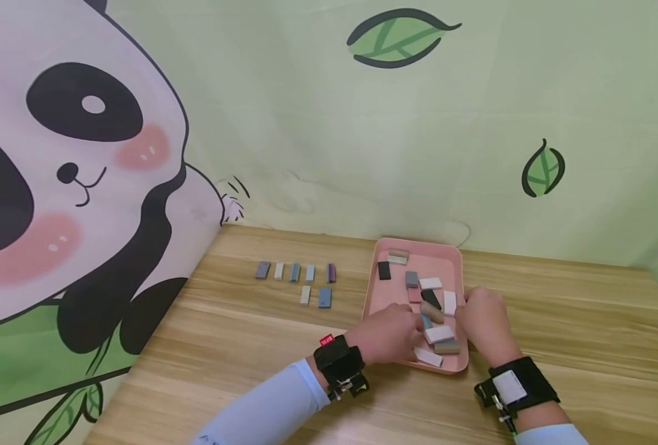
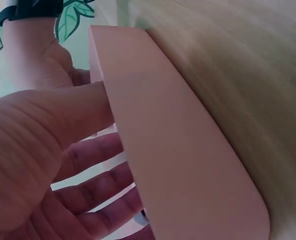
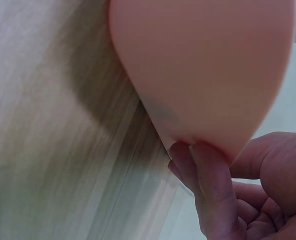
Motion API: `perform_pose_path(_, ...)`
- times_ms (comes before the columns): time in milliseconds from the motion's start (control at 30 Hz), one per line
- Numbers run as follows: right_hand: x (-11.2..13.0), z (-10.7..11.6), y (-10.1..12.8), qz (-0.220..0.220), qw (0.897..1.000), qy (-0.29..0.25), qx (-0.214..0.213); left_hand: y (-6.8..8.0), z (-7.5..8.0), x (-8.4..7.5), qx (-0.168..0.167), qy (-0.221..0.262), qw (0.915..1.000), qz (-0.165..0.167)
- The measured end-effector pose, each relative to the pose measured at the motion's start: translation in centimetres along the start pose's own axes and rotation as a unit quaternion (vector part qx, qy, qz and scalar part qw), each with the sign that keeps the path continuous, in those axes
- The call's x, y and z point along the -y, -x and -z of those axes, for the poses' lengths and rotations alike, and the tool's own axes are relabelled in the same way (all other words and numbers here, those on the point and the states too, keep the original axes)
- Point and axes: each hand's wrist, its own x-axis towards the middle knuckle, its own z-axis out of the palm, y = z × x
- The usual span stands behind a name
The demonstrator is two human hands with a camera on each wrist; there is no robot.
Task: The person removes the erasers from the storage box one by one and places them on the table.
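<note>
Two hands meet over a pink tray [image 1: 417,253] on the wooden counter [image 1: 556,309] in the head view. The left hand [image 1: 387,334] lies at the tray's near left edge, its fingers curled inward toward a brown block [image 1: 432,312] in the tray; whether that grip actually closes on the block cannot be told. The right hand [image 1: 484,324] sits at the tray's near right edge, fingers bent down onto the rim. Small blocks lie loose in the tray: black [image 1: 383,270], grey [image 1: 411,279], white [image 1: 438,334] and others. Seven more blocks [image 1: 295,272] lie on the counter well left of the tray, five in a row and two nearer the person. Both wrists carry black straps.

From the left wrist, the left hand [image 2: 47,150] has its thumb against the tray's outer wall [image 2: 188,165], with its fingers curled inside over pale blocks.

From the right wrist, the right hand [image 3: 238,200] touches the tray's underside [image 3: 203,65] with two fingertips [image 3: 198,155]; its grip is loosely curled, and what it holds, if anything, cannot be told.
</note>
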Motion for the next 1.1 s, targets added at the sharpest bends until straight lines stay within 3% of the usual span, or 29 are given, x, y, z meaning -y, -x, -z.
perform_pose_path(167,0.0,0.0,0.0,0.004,1.0,0.001,0.001,0.0,-0.3,-0.4,0.016,0.05,0.9979,0.037)
perform_pose_path(533,0.3,0.0,0.1,-0.001,1.0,-0.003,0.008,0.0,-0.6,0.1,0.03,0.046,0.9983,0.019)
perform_pose_path(833,0.3,0.1,0.1,-0.013,1.0,-0.014,0.012,0.8,-0.1,1.4,0.054,0.084,0.99,0.099)
perform_pose_path(933,0.2,0.1,0.1,-0.013,1.0,-0.011,0.013,0.7,0.0,1.2,0.056,0.066,0.9926,0.085)
perform_pose_path(1100,0.1,0.0,0.1,-0.007,1.0,-0.005,0.009,0.1,-0.4,0.3,0.046,0.048,0.9972,0.033)
